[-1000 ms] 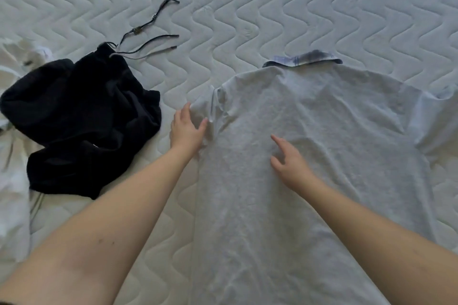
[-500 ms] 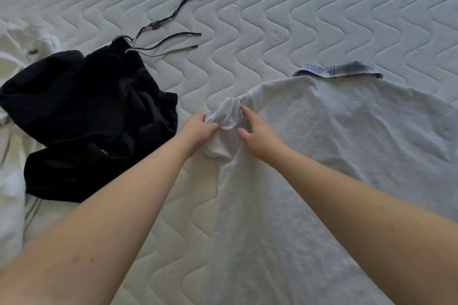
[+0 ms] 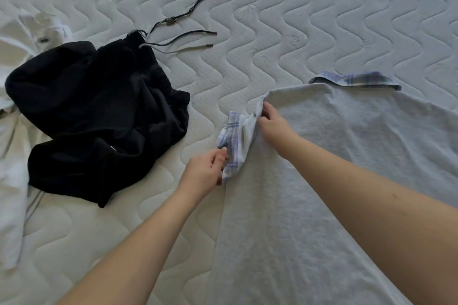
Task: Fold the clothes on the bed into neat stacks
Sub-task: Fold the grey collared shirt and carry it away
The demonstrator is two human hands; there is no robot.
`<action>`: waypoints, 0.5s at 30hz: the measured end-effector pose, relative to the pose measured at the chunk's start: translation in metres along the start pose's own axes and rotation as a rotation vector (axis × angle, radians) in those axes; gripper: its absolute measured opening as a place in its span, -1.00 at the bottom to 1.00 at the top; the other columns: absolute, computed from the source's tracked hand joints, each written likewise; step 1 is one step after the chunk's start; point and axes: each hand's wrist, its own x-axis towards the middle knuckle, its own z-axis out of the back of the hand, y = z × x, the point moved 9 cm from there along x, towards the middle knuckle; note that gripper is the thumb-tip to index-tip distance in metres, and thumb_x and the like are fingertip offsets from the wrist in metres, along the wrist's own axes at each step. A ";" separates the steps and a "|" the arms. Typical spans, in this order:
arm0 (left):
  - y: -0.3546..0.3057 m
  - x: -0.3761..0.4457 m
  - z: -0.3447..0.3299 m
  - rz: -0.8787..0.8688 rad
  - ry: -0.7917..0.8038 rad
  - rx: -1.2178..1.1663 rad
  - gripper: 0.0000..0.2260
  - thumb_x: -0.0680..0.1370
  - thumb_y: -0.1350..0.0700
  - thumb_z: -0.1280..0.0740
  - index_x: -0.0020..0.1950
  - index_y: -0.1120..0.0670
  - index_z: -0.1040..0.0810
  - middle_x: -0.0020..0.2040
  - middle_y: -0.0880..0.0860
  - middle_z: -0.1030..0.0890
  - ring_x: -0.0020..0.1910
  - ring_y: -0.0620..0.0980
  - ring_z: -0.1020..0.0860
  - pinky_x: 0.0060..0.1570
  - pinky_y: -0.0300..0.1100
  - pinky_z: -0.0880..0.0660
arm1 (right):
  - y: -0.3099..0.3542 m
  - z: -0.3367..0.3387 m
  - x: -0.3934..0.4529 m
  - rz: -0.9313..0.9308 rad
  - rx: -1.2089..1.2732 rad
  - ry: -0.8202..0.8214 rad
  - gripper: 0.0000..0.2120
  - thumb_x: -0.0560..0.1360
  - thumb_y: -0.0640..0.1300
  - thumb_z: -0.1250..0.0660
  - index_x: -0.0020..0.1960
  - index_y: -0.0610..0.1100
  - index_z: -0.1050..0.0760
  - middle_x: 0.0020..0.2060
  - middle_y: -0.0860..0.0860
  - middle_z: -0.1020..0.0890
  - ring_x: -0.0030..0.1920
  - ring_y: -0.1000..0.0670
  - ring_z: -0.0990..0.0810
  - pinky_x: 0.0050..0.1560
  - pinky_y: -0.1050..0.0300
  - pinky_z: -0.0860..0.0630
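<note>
Grey shirt [image 3: 334, 168] lying flat on the bed [image 3: 297, 20], right of the black clothes [image 3: 94, 111]. Left hand [image 3: 205, 173] pinching the sleeve cuff [image 3: 231, 141], right hand [image 3: 273, 124] gripping the shoulder edge. Best to pull the sleeve smooth before folding in.

The supporting surface is a white mattress [image 3: 322, 20], quilted in repeating wavy stitch lines that run across the whole view. Three thin cords lie on it, left of centre in the upper part. The farthest is a dark cord [image 3: 195, 5] with a small knot or bead [image 3: 170, 21] partway along and a split end. Nearer lie a plain dark cord [image 3: 188, 36] and a pale grey cord [image 3: 173, 51] ending in a dark tip.
</note>
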 end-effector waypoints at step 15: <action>-0.061 0.098 -0.024 -0.187 0.414 0.521 -0.81 0.48 -0.02 -0.41 0.08 -0.07 -0.54 0.19 -0.02 -0.53 0.17 0.02 -0.51 0.07 -0.12 -0.43 | -0.015 0.006 0.001 0.045 0.069 0.081 -0.43 0.52 -0.19 -0.36 0.48 0.00 -0.29 0.27 0.09 -0.54 0.27 0.07 -0.51 0.34 0.07 -0.41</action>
